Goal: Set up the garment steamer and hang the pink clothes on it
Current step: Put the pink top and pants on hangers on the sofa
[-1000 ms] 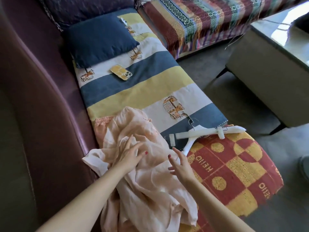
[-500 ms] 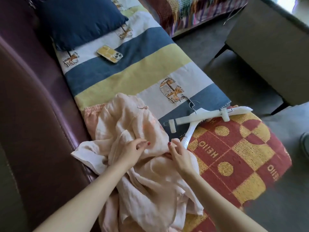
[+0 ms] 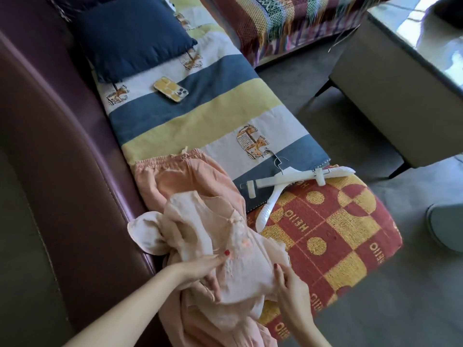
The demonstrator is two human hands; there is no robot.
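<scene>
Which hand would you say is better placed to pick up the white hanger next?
Probably the right hand: it grips the pink top on the side nearer the hanger, while the left hand holds the far side.

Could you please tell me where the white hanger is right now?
The white hanger lies on the sofa seat, right of the pink clothes, straddling the striped cover and red-and-yellow blanket.

A: Setting: a home living room. Evidence: purple leather sofa [image 3: 62,146] under a striped throw [image 3: 200,116], navy cushion [image 3: 130,38] at its far end.

B: Agreed. A second seat with a woven multicolour cover [image 3: 275,23] at the far corner, glass-topped table [image 3: 413,46] opposite, grey carpet [image 3: 375,309].
</scene>
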